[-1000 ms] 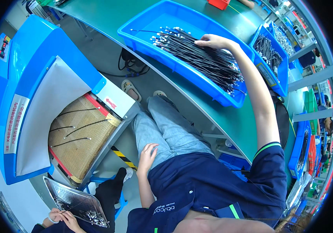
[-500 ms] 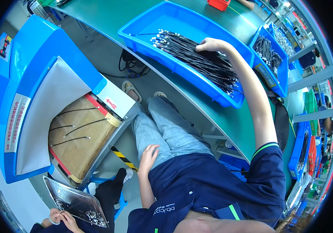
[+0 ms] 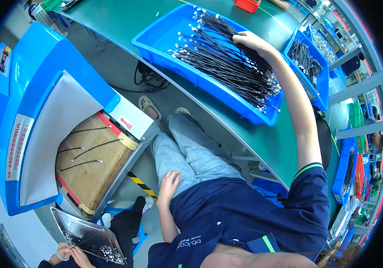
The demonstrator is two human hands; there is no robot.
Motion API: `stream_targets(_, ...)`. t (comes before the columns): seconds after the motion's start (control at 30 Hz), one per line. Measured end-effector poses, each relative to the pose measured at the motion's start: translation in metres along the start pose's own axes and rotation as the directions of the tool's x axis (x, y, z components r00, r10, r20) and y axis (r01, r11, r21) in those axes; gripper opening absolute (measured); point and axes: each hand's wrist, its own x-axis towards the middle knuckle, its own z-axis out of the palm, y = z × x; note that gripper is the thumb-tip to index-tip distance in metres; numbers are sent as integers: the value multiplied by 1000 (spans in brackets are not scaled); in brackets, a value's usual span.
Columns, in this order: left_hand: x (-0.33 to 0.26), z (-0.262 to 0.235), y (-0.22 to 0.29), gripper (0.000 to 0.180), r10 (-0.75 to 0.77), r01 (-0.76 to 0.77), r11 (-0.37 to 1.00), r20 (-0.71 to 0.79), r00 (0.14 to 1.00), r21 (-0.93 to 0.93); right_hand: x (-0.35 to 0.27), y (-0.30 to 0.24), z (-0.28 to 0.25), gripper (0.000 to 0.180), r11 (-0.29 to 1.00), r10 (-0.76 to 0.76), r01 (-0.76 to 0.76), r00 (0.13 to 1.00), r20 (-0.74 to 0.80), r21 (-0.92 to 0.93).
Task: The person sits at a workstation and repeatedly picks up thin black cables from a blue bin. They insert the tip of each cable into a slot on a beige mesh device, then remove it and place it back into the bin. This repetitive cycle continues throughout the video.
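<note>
My right hand is closed round a bundle of black cables at the far side of a long blue tray. White connectors show at the ends of the cables in the grip. Below it, many more black cables lie heaped in the tray, their ends pointing left and right. My left hand lies on my lap at the top of my jeans, holding nothing, with its fingers loosely stretched.
Left stands a blue machine with a mesh conveyor belt carrying several black cables. A co-worker's hands hold a cable by a metal tray. More blue bins sit right on the green table; a red box is beyond.
My right hand has moved a little away from me, drawing a bundle of cables out of the heap toward the tray's far side. My left hand stays on my lap.
</note>
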Motion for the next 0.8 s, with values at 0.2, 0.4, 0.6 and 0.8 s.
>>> stream_targets(0.2, 0, 0, 2, 21, -48, 48, 999, 38, 998, -8, -5, -1, -18, 38, 994, 43, -48, 998, 45, 97)
stream_targets(0.4, 1, 0, -2, 20, -30, 31, 999, 34, 999, -9, 0, 3, -20, 44, 998, 64, -66, 990, 122, 9)
stream_targets(0.6, 0, 1, -7, 19, -30, 29, 999, 29, 999, 19, -15, -10, -11, 39, 995, -43, 47, 998, 51, -88)
stream_targets(0.8, -3, -3, -4, 20, -51, 50, 999, 36, 998, 12, -45, -47, -53, 33, 993, -115, 117, 953, -281, -10)
